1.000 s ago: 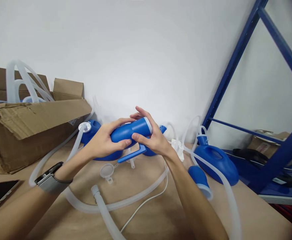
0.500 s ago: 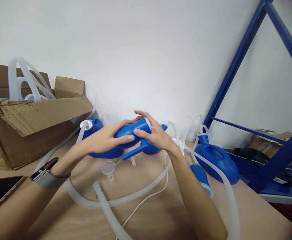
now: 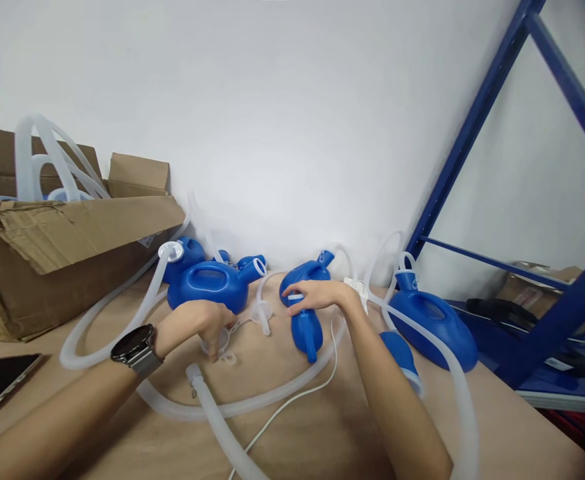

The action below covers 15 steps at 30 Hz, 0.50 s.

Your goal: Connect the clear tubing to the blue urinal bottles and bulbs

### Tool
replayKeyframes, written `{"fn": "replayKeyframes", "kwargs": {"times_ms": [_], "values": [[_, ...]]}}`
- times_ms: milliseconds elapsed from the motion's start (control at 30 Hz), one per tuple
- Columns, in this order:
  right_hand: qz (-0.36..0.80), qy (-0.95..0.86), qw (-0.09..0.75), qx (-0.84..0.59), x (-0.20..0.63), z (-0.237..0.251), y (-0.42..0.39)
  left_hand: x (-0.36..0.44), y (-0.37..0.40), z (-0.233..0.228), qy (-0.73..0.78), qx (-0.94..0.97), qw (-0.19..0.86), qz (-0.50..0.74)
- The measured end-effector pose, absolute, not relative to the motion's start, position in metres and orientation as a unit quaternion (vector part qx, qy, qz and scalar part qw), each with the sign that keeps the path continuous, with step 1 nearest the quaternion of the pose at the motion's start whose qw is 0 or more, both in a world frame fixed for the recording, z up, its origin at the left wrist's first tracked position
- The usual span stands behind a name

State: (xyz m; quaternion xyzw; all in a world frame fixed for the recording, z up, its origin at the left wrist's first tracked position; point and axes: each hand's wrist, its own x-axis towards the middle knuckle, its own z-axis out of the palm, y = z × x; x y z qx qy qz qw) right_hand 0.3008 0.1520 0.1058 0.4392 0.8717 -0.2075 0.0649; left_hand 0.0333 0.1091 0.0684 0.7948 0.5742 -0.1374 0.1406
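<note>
My right hand (image 3: 317,295) grips the top of a small blue plastic cup (image 3: 306,331) with a white rim and a handle pointing toward me; it rests low over the table. Bent down over a translucent round lid (image 3: 219,341), my left hand (image 3: 208,325) has thumb and finger apart on either side of it and hides part of the lid. A thin strap joins that lid to a translucent piece (image 3: 261,312) nearby. Behind my left hand lies a blue jug (image 3: 209,285) with an open spout. Another blue jug (image 3: 302,277) is behind my right hand.
A cardboard box (image 3: 82,247) holding clear tubes stands at the left, a phone (image 3: 2,383) before it. Clear hoses (image 3: 222,427) and a white cable (image 3: 292,398) cross the table. At right are a blue jug (image 3: 437,327), a blue cup (image 3: 399,353) and a blue metal rack (image 3: 465,153).
Both hands held the blue cup in the air. My right hand has lowered it to the table area; my left hand has let go and moved down to the translucent lid.
</note>
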Motion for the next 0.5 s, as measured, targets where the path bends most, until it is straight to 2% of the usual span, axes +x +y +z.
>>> {"fn": "replayKeyframes", "kwargs": {"times_ms": [200, 367, 500], "values": [[-0.215, 0.880, 0.078, 0.417, 0.277, 0.071, 0.167, 0.037, 0.105, 0.081, 0.611, 0.742, 0.161, -0.226], [-0.201, 0.872, 0.089, 0.437, 0.277, 0.056, 0.173, 0.028, 0.103, 0.096, 0.620, 0.743, 0.152, -0.202], [-0.176, 0.895, 0.048, 0.406, 0.268, 0.050, 0.173, 0.020, 0.103, 0.104, 0.617, 0.751, 0.157, -0.173]]}}
